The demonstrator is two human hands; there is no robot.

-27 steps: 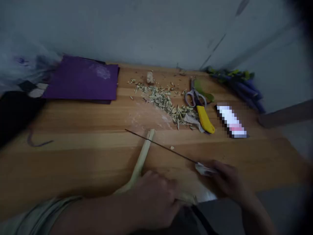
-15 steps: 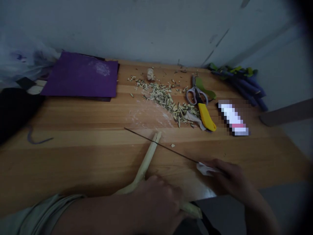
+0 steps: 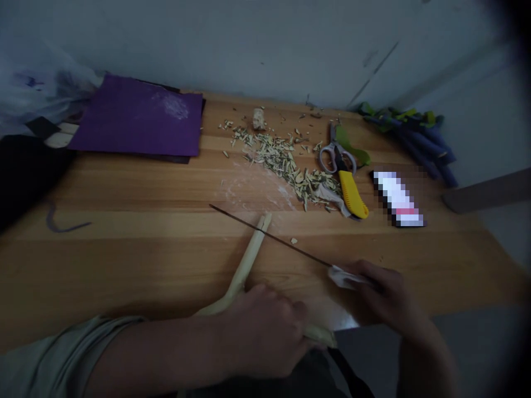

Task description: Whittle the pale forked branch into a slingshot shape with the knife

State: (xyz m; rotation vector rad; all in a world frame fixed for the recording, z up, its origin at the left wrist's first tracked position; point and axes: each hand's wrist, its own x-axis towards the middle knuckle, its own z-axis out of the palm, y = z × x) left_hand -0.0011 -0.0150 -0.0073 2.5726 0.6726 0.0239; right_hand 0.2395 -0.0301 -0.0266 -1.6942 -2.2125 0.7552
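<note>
At the table's front edge my left hand (image 3: pixel 267 331) is wrapped round a pale, peeled forked stick (image 3: pixel 244 268). One branch points away from me over the wood. My right hand (image 3: pixel 379 287), at the right, grips a thin dark saw-like blade (image 3: pixel 294 249) by a handle end wrapped in white material (image 3: pixel 342 277). The blade lies across the stick just below its far tip. A small pale chip (image 3: pixel 293 240) rests beyond the blade. What lies under my left palm is hidden.
Wood shavings (image 3: pixel 286 166) spread over the wooden table (image 3: pixel 145 265). Scissors (image 3: pixel 335 152) and a yellow-handled tool (image 3: pixel 352 194) lie beside them, near a pixelated phone (image 3: pixel 398 199). Dark sticks (image 3: pixel 418 138) lie back right; a purple sheet (image 3: pixel 141 121) lies back left.
My right hand has moved slightly left and up in view with the blade. The whole scene has also shifted slightly. Both hands keep their hold.
</note>
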